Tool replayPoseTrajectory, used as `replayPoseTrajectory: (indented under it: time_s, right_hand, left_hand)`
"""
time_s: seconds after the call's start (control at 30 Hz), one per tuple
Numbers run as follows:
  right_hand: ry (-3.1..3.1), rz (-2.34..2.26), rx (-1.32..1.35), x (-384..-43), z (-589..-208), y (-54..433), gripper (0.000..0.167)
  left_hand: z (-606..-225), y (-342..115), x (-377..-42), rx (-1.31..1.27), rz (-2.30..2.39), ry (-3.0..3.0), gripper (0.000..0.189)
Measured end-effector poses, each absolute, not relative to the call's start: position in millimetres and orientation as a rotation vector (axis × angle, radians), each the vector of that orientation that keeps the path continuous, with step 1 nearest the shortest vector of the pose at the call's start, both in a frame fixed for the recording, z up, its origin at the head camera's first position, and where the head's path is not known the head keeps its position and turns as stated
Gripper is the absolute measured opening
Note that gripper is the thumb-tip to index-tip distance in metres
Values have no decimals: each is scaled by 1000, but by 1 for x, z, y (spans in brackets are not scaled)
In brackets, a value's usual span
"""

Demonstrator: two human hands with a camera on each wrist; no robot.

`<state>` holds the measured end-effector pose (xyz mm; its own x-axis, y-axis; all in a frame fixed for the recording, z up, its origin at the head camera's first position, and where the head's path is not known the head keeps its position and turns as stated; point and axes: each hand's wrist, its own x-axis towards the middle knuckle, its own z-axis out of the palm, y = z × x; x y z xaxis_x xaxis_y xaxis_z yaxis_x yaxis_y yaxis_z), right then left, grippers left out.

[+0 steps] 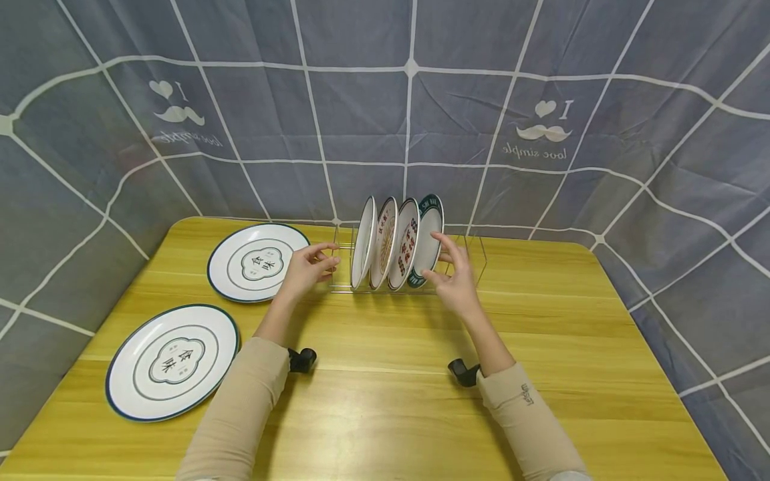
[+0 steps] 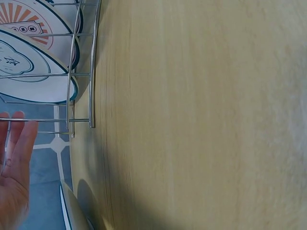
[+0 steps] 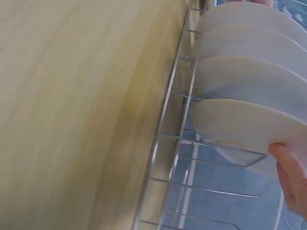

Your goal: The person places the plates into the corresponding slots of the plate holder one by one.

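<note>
A wire dish rack (image 1: 475,264) holds several plates on edge, side by side. At its right, a plate with a dark green patterned rim (image 1: 430,237) is held by my right hand (image 1: 458,277), thumb and finger at its edge. In the right wrist view, a fingertip lies on the pale underside of the nearest plate (image 3: 240,122). My left hand (image 1: 308,269) is at the rack's left end, fingers fairly straight. Its fingertips meet the end wire in the left wrist view. Nearest it in the rack is a white plate (image 1: 363,244) with a blue-green rim.
Two large white oval plates with blue rims lie flat at the left: a far plate (image 1: 255,290) and a near plate (image 1: 129,374). The wooden table (image 1: 385,414) runs back to a grey curtain (image 1: 361,113) with white lines. Black straps are on both wrists.
</note>
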<state>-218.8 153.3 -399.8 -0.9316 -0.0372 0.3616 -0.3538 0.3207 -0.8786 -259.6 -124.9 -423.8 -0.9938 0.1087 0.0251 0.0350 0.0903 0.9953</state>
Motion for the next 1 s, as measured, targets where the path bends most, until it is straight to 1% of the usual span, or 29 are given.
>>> replayPoseTrajectory:
  time_s: [0.13, 0.37, 0.47, 0.77, 0.9, 1.0]
  right_hand:
    - [-2381, 1666, 315, -217, -400, 153, 74]
    - [-2409, 1692, 331, -201, -380, 147, 67]
    - [-2413, 1692, 340, -200, -379, 146, 66]
    - [-2379, 1674, 409, -215, -406, 153, 68]
    - [-2355, 1653, 386, -212, -411, 150, 70]
    - [-2260, 1626, 349, -205, -412, 143, 68]
  left_hand:
    - [-423, -124, -259, 149, 2072, 2281, 37]
    - [-421, -123, -258, 169, 2062, 2299, 37]
    - [-421, -124, -258, 179, 2059, 2309, 37]
    - [-423, -125, -257, 172, 2076, 2310, 37]
    - [-425, -126, -253, 226, 2064, 2341, 38]
    - [-426, -130, -246, 295, 2020, 2377, 43]
